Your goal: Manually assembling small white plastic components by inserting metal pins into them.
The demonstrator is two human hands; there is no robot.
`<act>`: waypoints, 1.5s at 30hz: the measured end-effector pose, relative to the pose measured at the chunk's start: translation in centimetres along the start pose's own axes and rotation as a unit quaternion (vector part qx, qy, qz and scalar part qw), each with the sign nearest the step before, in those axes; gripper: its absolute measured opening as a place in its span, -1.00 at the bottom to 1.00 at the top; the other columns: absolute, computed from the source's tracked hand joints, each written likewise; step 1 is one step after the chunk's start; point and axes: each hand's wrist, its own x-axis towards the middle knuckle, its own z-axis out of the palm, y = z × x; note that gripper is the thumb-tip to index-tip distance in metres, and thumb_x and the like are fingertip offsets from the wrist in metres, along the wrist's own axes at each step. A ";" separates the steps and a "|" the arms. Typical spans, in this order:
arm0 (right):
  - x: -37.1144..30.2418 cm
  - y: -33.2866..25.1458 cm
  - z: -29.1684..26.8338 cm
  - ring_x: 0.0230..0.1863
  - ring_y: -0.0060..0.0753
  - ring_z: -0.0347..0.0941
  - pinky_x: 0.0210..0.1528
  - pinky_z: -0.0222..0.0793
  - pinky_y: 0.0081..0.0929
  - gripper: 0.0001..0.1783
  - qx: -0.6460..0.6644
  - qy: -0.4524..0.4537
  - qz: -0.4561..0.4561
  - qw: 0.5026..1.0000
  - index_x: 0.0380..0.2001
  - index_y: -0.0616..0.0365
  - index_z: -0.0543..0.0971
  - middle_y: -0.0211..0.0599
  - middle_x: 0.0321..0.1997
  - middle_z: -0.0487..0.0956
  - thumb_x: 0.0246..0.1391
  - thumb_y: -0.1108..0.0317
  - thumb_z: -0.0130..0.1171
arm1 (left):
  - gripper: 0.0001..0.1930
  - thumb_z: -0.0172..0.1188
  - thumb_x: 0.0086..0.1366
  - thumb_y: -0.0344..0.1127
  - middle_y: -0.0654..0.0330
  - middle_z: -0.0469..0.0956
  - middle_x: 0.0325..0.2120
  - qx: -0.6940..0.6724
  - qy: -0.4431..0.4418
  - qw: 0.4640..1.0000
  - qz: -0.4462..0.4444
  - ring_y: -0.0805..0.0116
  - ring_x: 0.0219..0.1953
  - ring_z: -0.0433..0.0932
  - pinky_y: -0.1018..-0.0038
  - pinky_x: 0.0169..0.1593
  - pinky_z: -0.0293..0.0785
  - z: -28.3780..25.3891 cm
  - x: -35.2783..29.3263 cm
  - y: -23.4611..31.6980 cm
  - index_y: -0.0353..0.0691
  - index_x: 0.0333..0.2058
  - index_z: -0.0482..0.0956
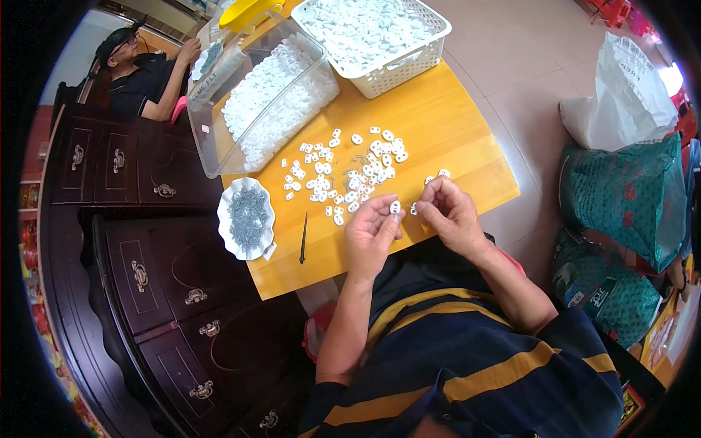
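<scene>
My left hand (372,232) pinches a small white oval plastic piece with dark slots (395,207) between thumb and fingers, above the table's near edge. Close by on the right, my right hand (451,215) is closed in a pinch on a small white piece (414,209), mostly covered by the fingertips. A loose spread of similar white pieces (355,182) lies on the wooden table (445,109) beyond my hands, with thin metal bits among them. More white pieces (444,173) rest just behind my right hand.
A scalloped white dish (224,212) of small metal parts stands at the left, beside a thin dark pointed tool (304,237). Behind are a clear bin (212,157) and a white basket (380,80) of white pieces. Sacks (621,197) stand right; a person (142,80) sits far left.
</scene>
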 end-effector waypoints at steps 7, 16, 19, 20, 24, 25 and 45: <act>-0.1 0.0 0.0 -0.38 -0.83 0.33 -0.36 0.25 -0.75 -0.87 -0.004 -0.011 -0.002 1.000 -0.24 0.16 0.44 -0.58 -0.36 0.46 0.32 0.54 0.22 | -0.69 0.21 0.42 -0.56 0.21 0.68 -0.18 0.045 -0.013 0.999 0.021 0.62 -0.23 0.60 0.66 -0.13 0.54 0.1 0.1 -0.1 -0.42 0.12 0.55; 0.0 0.1 -0.1 -0.43 -0.83 0.31 -0.41 0.23 -0.73 -0.86 -0.047 -0.015 -0.017 0.999 -0.25 0.16 0.43 -0.58 -0.40 0.44 0.32 0.54 0.22 | -0.68 0.21 0.43 -0.57 0.22 0.68 -0.19 0.068 -0.026 0.997 0.036 0.59 -0.20 0.62 0.64 -0.08 0.56 -0.2 0.4 -0.2 -0.43 0.13 0.56; 0.0 0.1 -0.1 -0.42 -0.83 0.32 -0.40 0.24 -0.73 -0.86 -0.044 -0.018 -0.014 0.999 -0.25 0.16 0.43 -0.58 -0.39 0.44 0.32 0.54 0.22 | -0.68 0.21 0.43 -0.57 0.22 0.68 -0.19 0.066 -0.029 0.997 0.036 0.59 -0.19 0.62 0.63 -0.08 0.56 -0.3 0.4 -0.2 -0.43 0.13 0.56; 0.0 0.2 -0.2 -0.42 -0.82 0.32 -0.41 0.24 -0.73 -0.86 -0.045 -0.019 -0.013 0.999 -0.25 0.17 0.43 -0.58 -0.39 0.45 0.32 0.53 0.22 | -0.68 0.21 0.43 -0.57 0.22 0.69 -0.19 0.066 -0.030 0.997 0.037 0.58 -0.19 0.62 0.63 -0.08 0.57 -0.3 0.4 -0.3 -0.43 0.13 0.56; 0.0 0.2 -0.2 -0.43 -0.82 0.33 -0.41 0.25 -0.73 -0.86 -0.049 -0.020 -0.007 0.999 -0.24 0.17 0.44 -0.58 -0.40 0.45 0.32 0.53 0.22 | -0.68 0.21 0.43 -0.57 0.22 0.69 -0.19 0.068 -0.031 0.997 0.037 0.58 -0.19 0.63 0.63 -0.09 0.57 -0.4 0.4 -0.4 -0.43 0.13 0.57; 0.0 0.2 -0.2 -0.43 -0.82 0.33 -0.41 0.25 -0.73 -0.86 -0.050 -0.020 -0.007 0.999 -0.24 0.17 0.44 -0.58 -0.40 0.45 0.32 0.53 0.22 | -0.68 0.22 0.42 -0.57 0.22 0.69 -0.19 0.073 -0.030 0.996 0.034 0.59 -0.20 0.63 0.63 -0.09 0.57 -0.4 0.5 -0.3 -0.42 0.13 0.58; -0.1 0.0 -0.1 -0.37 -0.81 0.35 -0.35 0.29 -0.75 -0.88 -0.015 -0.018 0.009 1.000 -0.19 0.17 0.46 -0.57 -0.34 0.47 0.32 0.52 0.22 | -0.73 0.29 0.34 -0.59 0.28 0.59 -0.28 0.146 -0.045 0.985 0.079 0.60 -0.33 0.54 0.66 -0.23 0.48 -0.1 0.8 -0.5 -0.36 0.02 0.67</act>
